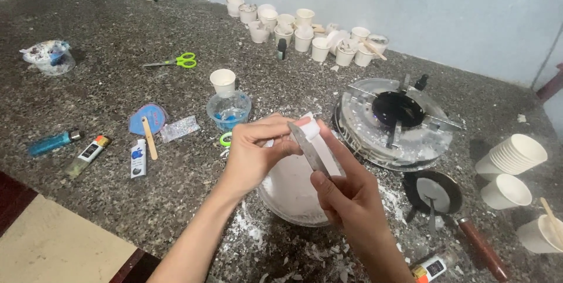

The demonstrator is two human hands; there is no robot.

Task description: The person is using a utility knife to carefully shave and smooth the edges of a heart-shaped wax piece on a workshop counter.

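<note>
My left hand [253, 153] pinches a small white block [309, 129] by its top, holding it over a metal bowl [288, 192] dusted with white powder. My right hand [350, 198] grips a flat metal blade [309, 149] whose tip rests against the white block. Both hands hover above the bowl near the middle of the speckled stone counter [117, 83]. White flakes [316, 253] lie scattered on the counter around the bowl.
A small gas burner [397, 123] and a little pan with a wooden handle [437, 195] stand right of the bowl. Stacked paper cups [515, 155] sit far right, several more cups [305, 36] along the wall. Green scissors [179, 61], lighters [53, 142] and a clear tub [229, 110] lie left.
</note>
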